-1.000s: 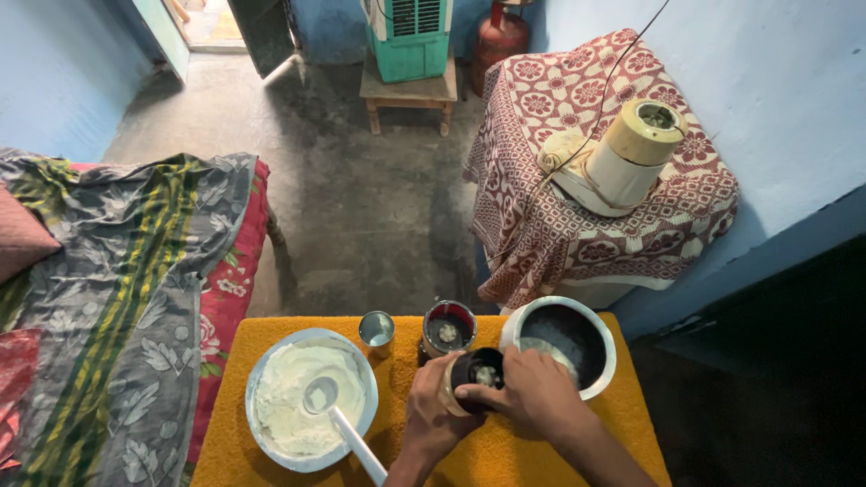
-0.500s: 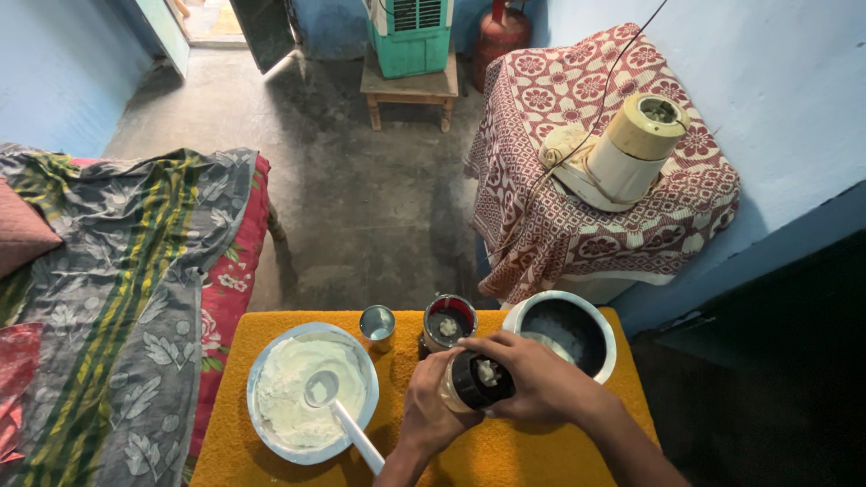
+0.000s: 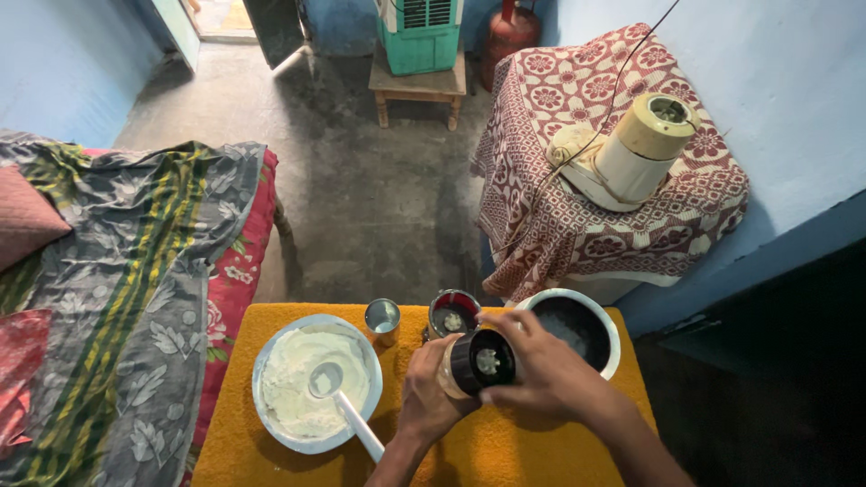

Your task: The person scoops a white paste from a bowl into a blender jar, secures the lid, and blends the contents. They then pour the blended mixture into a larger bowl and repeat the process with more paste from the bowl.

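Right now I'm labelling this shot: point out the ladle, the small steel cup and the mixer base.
ladle (image 3: 325, 380), head view, its bowl
small steel cup (image 3: 382, 317), head view, its rim
mixer base (image 3: 622, 162), head view, its side

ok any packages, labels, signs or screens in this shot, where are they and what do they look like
No packages, labels, signs or screens show clearly.
Closest thing: black-based cylindrical grinder jar, held on its side between both hands, left hand and right hand, over the orange-clothed table; no label visible.
Red gas cylinder, far back by the blue wall; any marking is too small to tell.

Dim, even light; wide-angle edge distortion
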